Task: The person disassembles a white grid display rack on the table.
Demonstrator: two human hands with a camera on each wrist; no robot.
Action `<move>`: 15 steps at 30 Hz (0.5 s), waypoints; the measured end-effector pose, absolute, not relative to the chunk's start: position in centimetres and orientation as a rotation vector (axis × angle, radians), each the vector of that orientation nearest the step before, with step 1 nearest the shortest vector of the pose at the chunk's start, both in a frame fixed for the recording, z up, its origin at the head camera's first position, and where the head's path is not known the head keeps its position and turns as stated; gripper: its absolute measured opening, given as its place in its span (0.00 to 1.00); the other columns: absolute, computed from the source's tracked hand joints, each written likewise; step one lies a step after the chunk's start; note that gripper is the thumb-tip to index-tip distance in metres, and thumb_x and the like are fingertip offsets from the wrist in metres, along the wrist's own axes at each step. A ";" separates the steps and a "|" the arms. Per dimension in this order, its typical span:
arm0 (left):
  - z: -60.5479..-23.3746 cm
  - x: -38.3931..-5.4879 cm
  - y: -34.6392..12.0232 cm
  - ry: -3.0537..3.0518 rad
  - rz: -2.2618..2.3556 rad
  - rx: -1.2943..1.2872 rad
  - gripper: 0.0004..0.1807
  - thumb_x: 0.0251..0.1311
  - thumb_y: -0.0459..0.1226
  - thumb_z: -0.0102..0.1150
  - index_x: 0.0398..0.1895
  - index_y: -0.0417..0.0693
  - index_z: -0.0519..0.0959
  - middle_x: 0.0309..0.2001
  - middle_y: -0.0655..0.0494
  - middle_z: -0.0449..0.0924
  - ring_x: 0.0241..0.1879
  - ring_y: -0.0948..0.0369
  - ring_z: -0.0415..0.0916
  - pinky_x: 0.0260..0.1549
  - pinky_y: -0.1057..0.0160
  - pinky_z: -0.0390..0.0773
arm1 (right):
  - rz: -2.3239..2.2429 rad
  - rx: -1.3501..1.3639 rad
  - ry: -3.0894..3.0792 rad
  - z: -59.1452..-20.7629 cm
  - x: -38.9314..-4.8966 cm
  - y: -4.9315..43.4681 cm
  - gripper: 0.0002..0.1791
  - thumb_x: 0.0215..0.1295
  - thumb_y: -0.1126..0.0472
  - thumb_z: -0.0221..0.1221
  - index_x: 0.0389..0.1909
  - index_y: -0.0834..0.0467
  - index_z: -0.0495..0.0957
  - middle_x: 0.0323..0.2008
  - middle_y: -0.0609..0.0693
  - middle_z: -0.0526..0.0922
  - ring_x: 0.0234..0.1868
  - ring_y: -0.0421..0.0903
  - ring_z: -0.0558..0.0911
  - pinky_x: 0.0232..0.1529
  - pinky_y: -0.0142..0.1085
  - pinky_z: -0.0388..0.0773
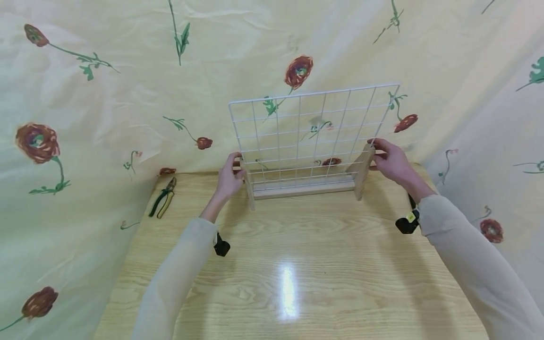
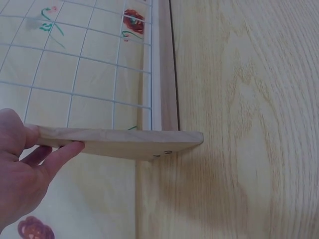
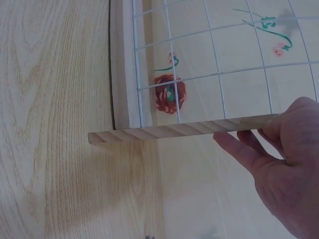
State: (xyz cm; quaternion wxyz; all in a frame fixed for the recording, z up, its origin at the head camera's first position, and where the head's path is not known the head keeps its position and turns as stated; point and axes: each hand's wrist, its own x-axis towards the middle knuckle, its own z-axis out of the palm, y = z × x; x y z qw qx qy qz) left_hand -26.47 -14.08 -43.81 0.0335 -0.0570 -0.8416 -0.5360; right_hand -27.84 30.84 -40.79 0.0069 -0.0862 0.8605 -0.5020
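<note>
A white wire grid [image 1: 299,96] stands upright, leaning back, in a wooden stand near the table's far edge. Its left side board [image 1: 248,189] is pinched near the upper end by my left hand [image 1: 229,177], thumb on one face and fingers on the other. At the opposite end, my right hand [image 1: 391,163] grips the top of the right side board [image 1: 362,174] in the same way. Between the boards runs a wooden crossbar [image 1: 303,190], resting low at the table. Two screw heads [image 2: 162,154] show on the left board's outer face in the left wrist view.
Pliers [image 1: 165,197] with one dark and one yellowish handle lie at the table's far left. Behind and beside the wood-grain table [image 1: 323,264] hangs pale cloth [image 1: 127,94] with red flowers. A black camera [image 1: 221,246] sits at my left wrist, another [image 1: 407,225] at my right.
</note>
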 end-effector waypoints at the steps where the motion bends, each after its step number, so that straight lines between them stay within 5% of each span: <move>1: -43.8 -26.4 -14.1 -2.589 -1.650 -0.173 0.31 0.65 0.17 0.48 0.69 0.44 0.64 0.56 0.33 0.74 0.51 0.40 0.78 0.42 0.51 0.86 | -1.571 -0.272 2.688 -40.8 -27.8 30.8 0.26 0.72 0.77 0.42 0.70 0.71 0.60 0.64 0.73 0.64 0.60 0.71 0.70 0.39 0.30 0.85; 15: -43.4 -25.5 -14.3 -2.583 -1.622 -0.167 0.30 0.63 0.16 0.48 0.68 0.41 0.65 0.54 0.34 0.75 0.50 0.41 0.77 0.47 0.49 0.83 | -1.568 -0.297 2.696 -41.1 -27.8 30.7 0.25 0.71 0.78 0.43 0.69 0.70 0.61 0.64 0.73 0.65 0.61 0.72 0.70 0.38 0.29 0.85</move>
